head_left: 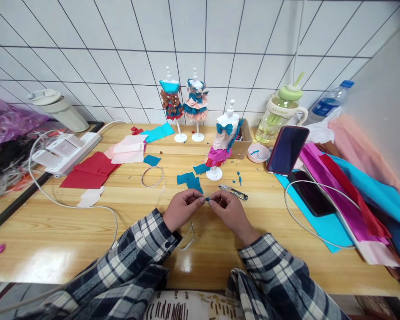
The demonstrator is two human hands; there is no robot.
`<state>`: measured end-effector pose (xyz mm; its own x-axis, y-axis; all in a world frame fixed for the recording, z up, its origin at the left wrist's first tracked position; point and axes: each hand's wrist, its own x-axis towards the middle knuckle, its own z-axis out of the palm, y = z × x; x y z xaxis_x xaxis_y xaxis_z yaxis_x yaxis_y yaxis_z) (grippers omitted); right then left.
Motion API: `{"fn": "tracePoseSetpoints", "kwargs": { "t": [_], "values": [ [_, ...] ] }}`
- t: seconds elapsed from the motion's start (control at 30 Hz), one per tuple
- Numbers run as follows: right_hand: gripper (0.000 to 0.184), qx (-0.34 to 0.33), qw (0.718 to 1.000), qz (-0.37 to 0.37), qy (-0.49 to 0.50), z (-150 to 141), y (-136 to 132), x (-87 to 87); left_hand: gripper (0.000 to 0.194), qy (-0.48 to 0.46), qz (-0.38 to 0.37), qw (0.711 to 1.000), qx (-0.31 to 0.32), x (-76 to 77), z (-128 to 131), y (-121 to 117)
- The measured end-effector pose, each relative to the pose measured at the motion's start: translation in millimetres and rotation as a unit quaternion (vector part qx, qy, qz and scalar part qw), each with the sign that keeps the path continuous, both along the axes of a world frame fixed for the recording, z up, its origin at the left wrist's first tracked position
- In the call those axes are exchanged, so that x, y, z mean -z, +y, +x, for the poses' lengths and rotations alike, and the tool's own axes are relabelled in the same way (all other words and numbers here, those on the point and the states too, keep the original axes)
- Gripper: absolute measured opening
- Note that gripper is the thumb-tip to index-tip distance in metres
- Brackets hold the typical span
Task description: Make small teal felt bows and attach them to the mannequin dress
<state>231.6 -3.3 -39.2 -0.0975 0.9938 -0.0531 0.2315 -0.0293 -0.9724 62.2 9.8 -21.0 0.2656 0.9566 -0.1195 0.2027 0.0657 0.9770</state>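
Note:
My left hand and my right hand meet over the wooden table, fingertips pinched together on a tiny teal fabric piece. Both wear plaid sleeves. Just beyond the hands lie teal fabric scraps and small thread snips. A white mini mannequin with a teal bow and pink skirt stands behind them. Two more dressed mini mannequins stand near the tiled wall.
Red and pink fabric sheets lie at left beside a white device with a cable. A propped phone, a second phone, a green bottle, a small dish and stacked coloured fabric fill the right.

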Motion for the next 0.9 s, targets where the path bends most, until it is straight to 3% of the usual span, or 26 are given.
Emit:
{"fn": "tracePoseSetpoints", "kwargs": {
  "t": [0.23, 0.4, 0.57, 0.7, 0.8, 0.9],
  "values": [
    [0.014, -0.020, 0.999, -0.016, 0.020, -4.6, -2.2, 1.0, 0.027, -0.022, -0.001, 0.999, -0.027, -2.6, 0.0, 0.8],
    [0.022, 0.000, 1.000, 0.011, 0.013, 0.7, -3.0, -4.4, 0.027, 0.004, -0.001, 1.000, -0.008, -2.1, -0.3, 1.0],
    [0.011, 0.012, 0.999, 0.023, -0.032, 2.9, -1.4, -4.9, 0.025, 0.037, 0.012, 0.999, 0.028, 1.6, 0.3, -0.8],
    [0.014, 0.039, 0.999, 0.015, 0.001, 4.2, 0.5, -3.9, 0.034, 0.022, 0.033, 0.999, -0.008, 2.1, -1.4, 0.3],
    [0.017, 0.073, 0.997, 0.012, 0.025, 3.4, 0.8, -2.9, 0.047, -0.039, 0.003, 0.999, -0.031, 2.1, -1.7, 1.7],
    [0.018, 0.088, 0.995, 0.010, 0.045, -0.3, -0.2, -0.9, 0.041, -0.072, -0.064, 0.995, -0.006, 1.2, 1.4, 0.6]
  ]
}}
